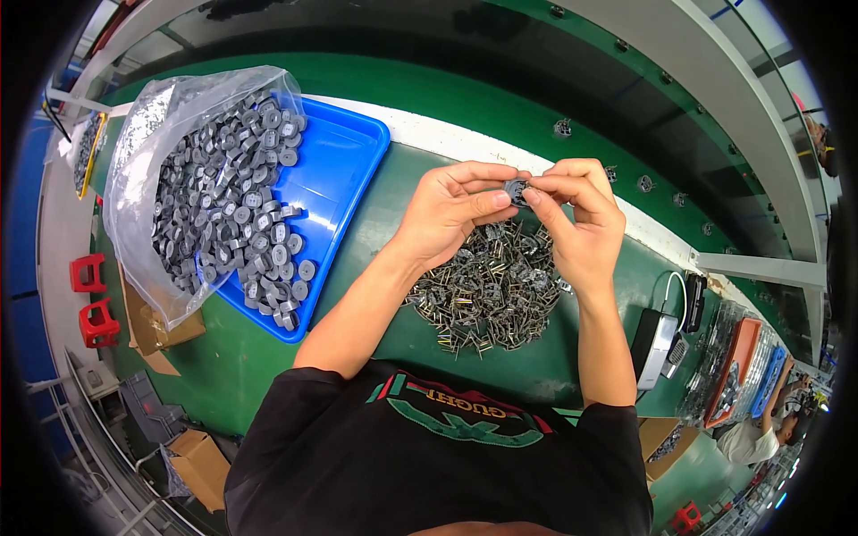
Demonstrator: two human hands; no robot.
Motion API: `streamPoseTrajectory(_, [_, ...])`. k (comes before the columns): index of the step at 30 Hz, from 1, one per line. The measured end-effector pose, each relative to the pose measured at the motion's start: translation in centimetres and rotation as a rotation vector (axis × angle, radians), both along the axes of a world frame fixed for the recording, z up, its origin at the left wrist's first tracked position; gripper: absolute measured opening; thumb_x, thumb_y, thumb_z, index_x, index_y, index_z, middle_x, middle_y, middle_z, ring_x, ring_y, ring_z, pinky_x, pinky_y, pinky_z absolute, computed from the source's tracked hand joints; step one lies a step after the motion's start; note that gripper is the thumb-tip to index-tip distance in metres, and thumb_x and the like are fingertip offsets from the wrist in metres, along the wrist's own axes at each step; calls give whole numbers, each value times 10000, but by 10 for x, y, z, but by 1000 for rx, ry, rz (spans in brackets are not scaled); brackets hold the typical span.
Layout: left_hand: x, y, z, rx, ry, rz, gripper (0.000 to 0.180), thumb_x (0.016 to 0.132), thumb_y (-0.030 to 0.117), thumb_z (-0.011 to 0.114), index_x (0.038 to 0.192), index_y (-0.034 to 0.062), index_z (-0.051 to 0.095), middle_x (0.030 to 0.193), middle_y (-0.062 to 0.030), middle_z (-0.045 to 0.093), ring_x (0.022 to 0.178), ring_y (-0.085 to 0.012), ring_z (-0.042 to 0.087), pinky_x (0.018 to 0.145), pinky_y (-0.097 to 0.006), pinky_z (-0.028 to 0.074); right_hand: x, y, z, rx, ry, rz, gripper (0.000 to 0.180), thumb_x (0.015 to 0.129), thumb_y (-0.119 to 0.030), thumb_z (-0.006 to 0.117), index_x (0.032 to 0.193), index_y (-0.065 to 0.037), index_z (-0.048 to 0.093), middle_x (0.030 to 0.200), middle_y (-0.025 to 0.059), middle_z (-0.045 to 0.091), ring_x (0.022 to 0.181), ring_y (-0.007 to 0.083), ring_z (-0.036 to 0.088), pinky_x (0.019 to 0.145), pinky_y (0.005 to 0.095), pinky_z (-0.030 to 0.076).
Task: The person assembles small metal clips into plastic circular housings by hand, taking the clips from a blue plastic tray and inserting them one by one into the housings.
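Black T-shirt (429, 487) first, since it's closest to the camera: the wearer's own, with a line of gold lettering (465, 404) on a dark red band, a green curvy shape next to it and some green and red striping at the ends. That's the only writing big enough to make out; the little mark (498, 156) on the white ledge (447, 138) is too small to read.

So, hands. The left hand (451, 210) has its grip closed down to a pinch, thumb and fingertips on the left side of a small grey round part (516, 190). The right hand (585, 219) is doing the same from the other side, thumb and index finger tight on it. So the part's up between both sets of fingertips, over the far edge of a big heap of pinned pieces (487, 295), lots of brassy prongs poking out, sitting on the green worktop (353, 286).

Off to the left is a blue tray (356, 147) with a clear plastic bag (134, 205) lying open in it, grey round caps (237, 210) spilling out. On the right, a black-and-white device (655, 347) with a white cable (672, 284), then an orange-red tray (737, 357) further along.
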State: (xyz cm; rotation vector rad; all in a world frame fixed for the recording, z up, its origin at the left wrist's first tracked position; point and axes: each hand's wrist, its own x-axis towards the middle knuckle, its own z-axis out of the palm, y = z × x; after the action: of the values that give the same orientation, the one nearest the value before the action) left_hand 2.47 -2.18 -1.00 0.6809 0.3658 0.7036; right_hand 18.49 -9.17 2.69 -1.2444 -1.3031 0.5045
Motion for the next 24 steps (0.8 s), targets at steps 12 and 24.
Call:
streamPoseTrajectory(12, [7, -6, 2, -15, 87, 73, 366, 883, -32, 640, 1244, -39, 581, 1126, -147, 664, 954, -149, 663, 841, -253, 563, -14, 7, -29, 94, -96, -198, 131, 773, 7, 766, 885, -19, 703, 870, 52, 620, 710, 106, 571, 569, 220, 439])
streamPoseTrajectory(24, [13, 16, 4, 250, 359, 273, 223, 840, 13, 681, 1059, -29, 684, 1002, -144, 705, 864, -170, 687, 783, -258, 562, 38, 11, -6, -332, -430, 100, 212, 864, -7, 588, 1046, -25, 696, 854, 121, 646, 750, 246, 636, 669, 320, 498])
